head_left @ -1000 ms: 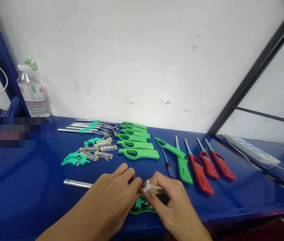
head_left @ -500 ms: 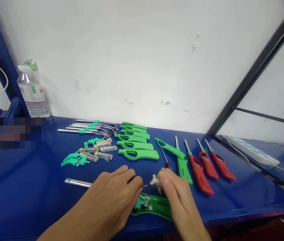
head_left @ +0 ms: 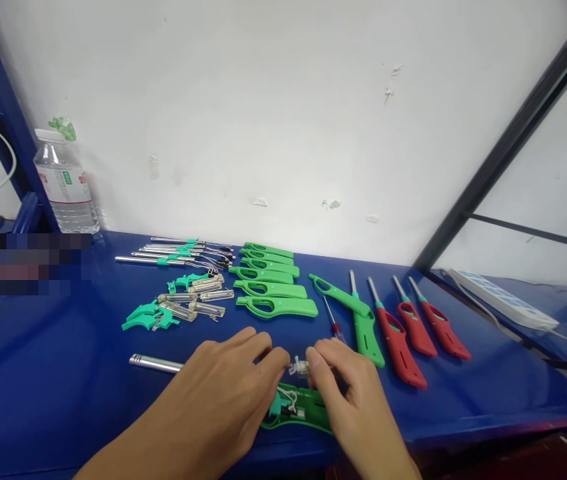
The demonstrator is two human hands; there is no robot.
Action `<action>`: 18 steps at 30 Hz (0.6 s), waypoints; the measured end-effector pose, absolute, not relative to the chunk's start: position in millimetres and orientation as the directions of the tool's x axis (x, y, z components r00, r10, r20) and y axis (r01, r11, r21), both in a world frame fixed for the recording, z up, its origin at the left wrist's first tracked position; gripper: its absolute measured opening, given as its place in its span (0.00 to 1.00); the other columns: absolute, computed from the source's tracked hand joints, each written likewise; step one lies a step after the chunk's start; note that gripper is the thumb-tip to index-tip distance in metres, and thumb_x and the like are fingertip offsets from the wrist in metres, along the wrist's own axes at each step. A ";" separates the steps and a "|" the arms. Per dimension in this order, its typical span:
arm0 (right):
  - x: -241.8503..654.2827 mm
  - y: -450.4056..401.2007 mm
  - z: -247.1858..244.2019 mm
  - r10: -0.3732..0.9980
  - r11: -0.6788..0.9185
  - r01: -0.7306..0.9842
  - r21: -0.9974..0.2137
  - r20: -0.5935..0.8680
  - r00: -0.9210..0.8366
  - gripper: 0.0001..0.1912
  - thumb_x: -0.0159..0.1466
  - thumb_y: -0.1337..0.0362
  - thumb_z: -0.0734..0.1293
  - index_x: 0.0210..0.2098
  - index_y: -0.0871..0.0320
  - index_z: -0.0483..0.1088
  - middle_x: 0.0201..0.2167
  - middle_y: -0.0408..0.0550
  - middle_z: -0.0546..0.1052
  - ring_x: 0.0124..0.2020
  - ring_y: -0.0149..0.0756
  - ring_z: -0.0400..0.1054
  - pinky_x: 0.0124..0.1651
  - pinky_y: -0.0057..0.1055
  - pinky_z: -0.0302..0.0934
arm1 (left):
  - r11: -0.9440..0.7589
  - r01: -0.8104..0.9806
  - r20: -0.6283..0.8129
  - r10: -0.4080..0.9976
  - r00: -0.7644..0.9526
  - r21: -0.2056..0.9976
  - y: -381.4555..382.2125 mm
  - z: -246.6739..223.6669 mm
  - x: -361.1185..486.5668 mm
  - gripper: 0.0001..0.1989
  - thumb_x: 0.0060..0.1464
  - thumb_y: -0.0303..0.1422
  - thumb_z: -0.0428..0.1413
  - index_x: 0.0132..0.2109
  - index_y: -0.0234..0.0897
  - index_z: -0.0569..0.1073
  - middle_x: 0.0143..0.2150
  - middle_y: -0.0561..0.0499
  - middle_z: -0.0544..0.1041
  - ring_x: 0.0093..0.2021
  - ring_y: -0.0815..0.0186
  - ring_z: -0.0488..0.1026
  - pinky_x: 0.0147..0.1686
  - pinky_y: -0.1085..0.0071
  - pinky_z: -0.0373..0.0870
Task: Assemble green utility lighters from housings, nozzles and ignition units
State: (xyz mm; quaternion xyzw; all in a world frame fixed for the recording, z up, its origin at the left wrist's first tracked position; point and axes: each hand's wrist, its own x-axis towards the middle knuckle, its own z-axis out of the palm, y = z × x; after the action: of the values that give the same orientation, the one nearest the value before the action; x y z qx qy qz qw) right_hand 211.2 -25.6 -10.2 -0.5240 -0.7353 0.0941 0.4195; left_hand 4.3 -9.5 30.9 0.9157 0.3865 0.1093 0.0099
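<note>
My right hand point(head_left: 351, 393) pinches a small clear fuel tank point(head_left: 302, 368) with a white valve end pointing left. Close beside that end are the fingertips of my left hand point(head_left: 233, 387), closed together; what they hold is too small and hidden to name. Below both hands lies an open green handle shell point(head_left: 308, 408) with a teal trigger point(head_left: 276, 404), white wires and a small black part inside. A silver metal tube point(head_left: 156, 363) sticks out to the left from behind my left hand.
Behind are green handle shells point(head_left: 278, 307), metal tubes with wires point(head_left: 163, 261), clear tanks point(head_left: 207, 309) and teal triggers point(head_left: 143, 316). Rightward lie a screwdriver point(head_left: 333, 322), a green lighter point(head_left: 367, 340), red lighters point(head_left: 401, 353) and a power strip point(head_left: 503, 298). A bottle point(head_left: 66, 187) stands back left.
The clear tank in my right hand has turned more level and moved slightly left, its valve end now close to my left fingertips. My left hand has barely moved.
</note>
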 end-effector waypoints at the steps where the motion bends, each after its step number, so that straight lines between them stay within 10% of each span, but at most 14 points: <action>1: 211.1 -25.7 -10.8 0.852 0.428 0.689 -0.586 0.515 -0.091 0.23 0.79 0.59 0.59 0.26 0.52 0.55 0.22 0.39 0.64 0.27 0.36 0.61 0.36 0.34 0.54 | -0.700 0.706 0.193 0.711 0.676 0.107 -9.6 30.7 4.2 0.15 0.72 0.22 0.47 0.50 0.44 0.74 0.43 0.51 0.77 0.43 0.53 0.78 0.30 0.63 0.64; 18: 212.1 -24.2 -12.8 0.866 0.395 0.685 -0.612 0.496 -0.057 0.23 0.79 0.57 0.59 0.26 0.53 0.57 0.22 0.40 0.65 0.27 0.37 0.62 0.36 0.34 0.53 | -0.712 0.695 0.222 0.697 0.682 0.102 -10.5 30.9 4.5 0.14 0.72 0.22 0.47 0.49 0.44 0.74 0.42 0.51 0.77 0.42 0.54 0.77 0.30 0.63 0.61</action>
State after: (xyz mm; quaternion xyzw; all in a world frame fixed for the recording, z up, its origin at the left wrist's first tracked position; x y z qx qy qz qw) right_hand 212.1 -24.2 -12.8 -0.5395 -0.7190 0.1066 0.4251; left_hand 4.5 -10.5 30.9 0.9169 0.3796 0.1229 0.0046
